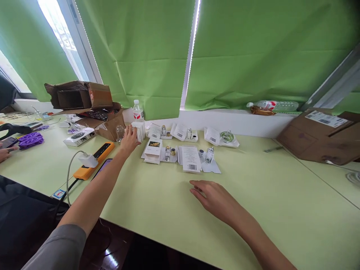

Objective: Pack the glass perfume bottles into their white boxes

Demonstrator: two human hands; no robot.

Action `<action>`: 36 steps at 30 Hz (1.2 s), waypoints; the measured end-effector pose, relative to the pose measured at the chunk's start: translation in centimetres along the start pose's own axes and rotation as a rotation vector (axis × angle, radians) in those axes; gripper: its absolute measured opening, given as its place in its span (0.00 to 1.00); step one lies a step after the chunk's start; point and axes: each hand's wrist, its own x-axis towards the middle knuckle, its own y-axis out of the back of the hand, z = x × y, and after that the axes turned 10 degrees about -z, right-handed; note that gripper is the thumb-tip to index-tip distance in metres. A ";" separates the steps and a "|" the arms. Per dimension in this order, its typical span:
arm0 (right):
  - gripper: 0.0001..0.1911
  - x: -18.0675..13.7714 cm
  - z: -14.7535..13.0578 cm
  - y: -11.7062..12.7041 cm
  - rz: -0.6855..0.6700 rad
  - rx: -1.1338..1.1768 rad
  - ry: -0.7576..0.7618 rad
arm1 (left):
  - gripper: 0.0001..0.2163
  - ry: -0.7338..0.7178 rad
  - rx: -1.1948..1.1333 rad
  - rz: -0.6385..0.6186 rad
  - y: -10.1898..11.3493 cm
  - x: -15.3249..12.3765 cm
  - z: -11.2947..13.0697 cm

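My left hand (129, 140) reaches to the back of the table, its fingers around the near left side of a small white box (140, 130). Part of that box is hidden behind the fingers. Above the bare tabletop, my right hand (209, 193) hovers with thumb and fingers apart and nothing in them. Just beyond it lies a flattened white carton with a barcode (191, 158), beside a small glass bottle (209, 155). To its left, another glass bottle (168, 153) stands by a gold cap (173, 151) and an opened carton (154, 150).
More opened cartons with bottles line the back, including a round green glass bottle (226, 137). An orange power strip (95, 159) with a white charger is left of my arm. Cardboard boxes (99, 95) stand back left, another (315, 138) at right. A person's hand (5, 153) shows far left.
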 end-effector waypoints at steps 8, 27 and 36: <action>0.19 -0.1 -0.2 0.1 -0.003 0.011 -0.005 | 0.39 -0.019 0.001 0.009 0.4 0.1 0.0; 0.17 0.0 -0.4 -0.2 0.009 0.021 0.024 | 0.23 0.003 -0.301 -0.082 6.7 -13.1 -3.4; 0.16 -0.4 -1.2 0.1 0.017 -0.033 0.041 | 0.23 -0.018 -0.010 -0.194 6.1 -19.8 -3.2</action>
